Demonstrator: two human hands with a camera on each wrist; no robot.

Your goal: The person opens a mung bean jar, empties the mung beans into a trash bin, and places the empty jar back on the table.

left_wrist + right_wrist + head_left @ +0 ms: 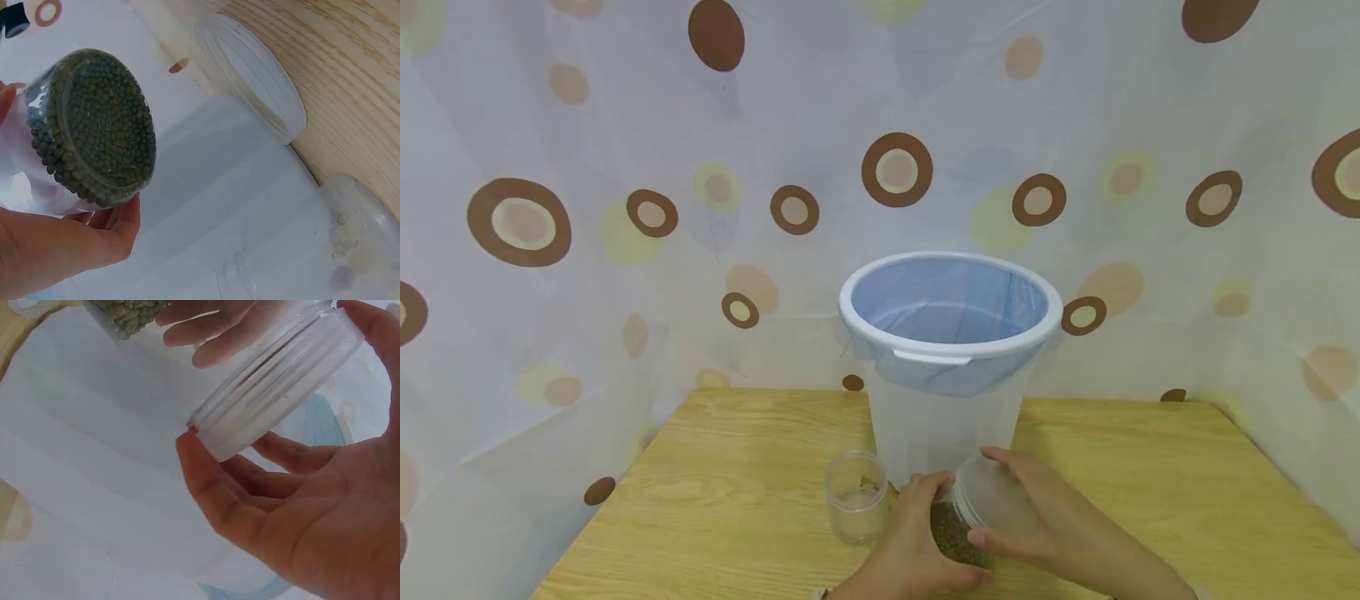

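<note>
Holding a clear bean jar (957, 537) tilted over the near part of the surface (730, 467), just in front of the bin (940, 429). Clasping it round the wall with the left grip (913, 533), probably to steady the body and leave the neck free. Showing small green beans (106, 119) packed against the base and lower wall. Pinching a frosted lid (1003, 500) by its rim in the right grip (1052, 521), lined up with the mouth; cannot tell whether seated or loose. Note a second jar (859, 525) upright and lidless beside the left grip, with brownish marks inside too faint to identify, perhaps placed for easy reach. See also, from the left wrist, a clear ring (284, 106) near the bin's foot, perhaps another lid. Notice a blue liner (940, 375) inside the bin, folded outward over the rim, likely against slipping. Find a spotted curtain (760, 100) behind.
</note>
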